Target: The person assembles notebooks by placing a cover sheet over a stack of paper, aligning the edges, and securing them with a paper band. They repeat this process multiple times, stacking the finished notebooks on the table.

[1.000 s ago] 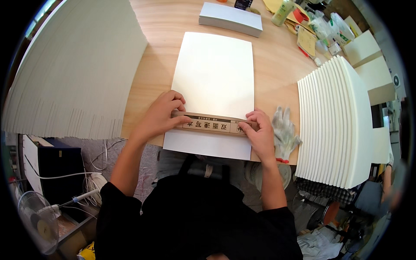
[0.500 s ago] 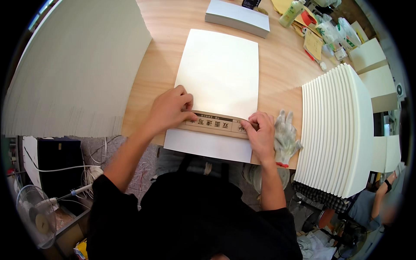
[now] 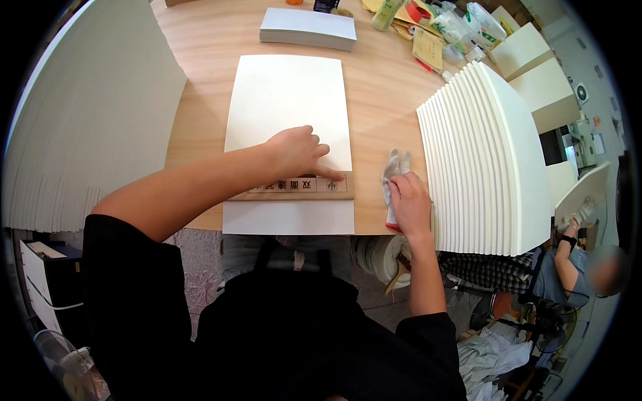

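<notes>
A white pad of paper (image 3: pixel 287 100) lies in front of me, with a brown printed cardboard strip (image 3: pixel 267 192) folded across its near end. White paper (image 3: pixel 287 217) shows on the near side of the strip. My left hand (image 3: pixel 297 154) reaches across the pad, its thumb stretched along the strip's right part and the other fingers loosely bent, holding nothing. To the right, my right hand (image 3: pixel 410 200) has its fingers closed on a greyish-white work glove (image 3: pixel 391 170) with a red cuff, lying on the table. Part of the glove is hidden under that hand.
A tall stack of sheets (image 3: pixel 87 113) rises at the left. At the right stands a stack of thick white pads (image 3: pixel 475 167). Farther back are a block of white paper (image 3: pixel 307 30), a bottle (image 3: pixel 386 15) and plastic bags. A person (image 3: pixel 568 267) sits at far right.
My right hand has left the strip and moved onto the glove. My left hand has slid right along the strip to its right end. The view has shifted rightward.
</notes>
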A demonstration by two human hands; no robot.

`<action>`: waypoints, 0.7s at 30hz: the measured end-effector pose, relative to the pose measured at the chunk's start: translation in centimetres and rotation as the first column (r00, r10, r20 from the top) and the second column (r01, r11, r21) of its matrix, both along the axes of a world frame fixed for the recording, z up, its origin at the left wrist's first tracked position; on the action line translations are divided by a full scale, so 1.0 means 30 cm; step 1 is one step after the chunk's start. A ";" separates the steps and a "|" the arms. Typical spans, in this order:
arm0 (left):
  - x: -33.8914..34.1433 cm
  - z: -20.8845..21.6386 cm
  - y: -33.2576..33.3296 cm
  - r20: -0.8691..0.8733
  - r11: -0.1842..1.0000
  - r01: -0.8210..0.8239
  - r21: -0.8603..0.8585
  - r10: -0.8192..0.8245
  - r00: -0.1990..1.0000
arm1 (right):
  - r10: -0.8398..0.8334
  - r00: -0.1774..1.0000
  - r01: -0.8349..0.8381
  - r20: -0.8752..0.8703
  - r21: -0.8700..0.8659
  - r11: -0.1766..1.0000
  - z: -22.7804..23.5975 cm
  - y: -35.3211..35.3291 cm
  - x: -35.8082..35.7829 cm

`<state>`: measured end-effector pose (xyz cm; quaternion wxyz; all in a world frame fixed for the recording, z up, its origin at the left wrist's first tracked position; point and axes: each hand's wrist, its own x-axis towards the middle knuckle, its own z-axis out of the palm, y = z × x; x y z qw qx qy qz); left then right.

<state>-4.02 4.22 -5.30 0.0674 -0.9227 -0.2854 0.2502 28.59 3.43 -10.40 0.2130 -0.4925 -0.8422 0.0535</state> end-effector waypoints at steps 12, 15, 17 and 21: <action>-0.016 -0.059 0.036 0.074 0.997 0.003 0.077 -0.009 0.997 | 0.647 0.720 -0.691 0.251 0.179 0.700 0.002 -0.130 -0.408; -0.020 -0.061 0.032 0.124 0.998 -0.066 -0.018 0.068 0.990 | 0.691 0.677 -0.734 0.254 0.156 0.661 -0.062 -0.239 -0.668; -0.019 -0.032 0.016 0.099 0.995 -0.078 -0.057 0.083 0.992 | 0.742 0.669 -0.715 0.046 0.317 0.624 -0.095 -0.294 -0.864; -0.029 -0.042 0.020 0.093 0.994 -0.089 -0.066 0.095 0.991 | 0.680 0.726 -0.669 0.101 0.334 0.664 -0.077 -0.325 -0.955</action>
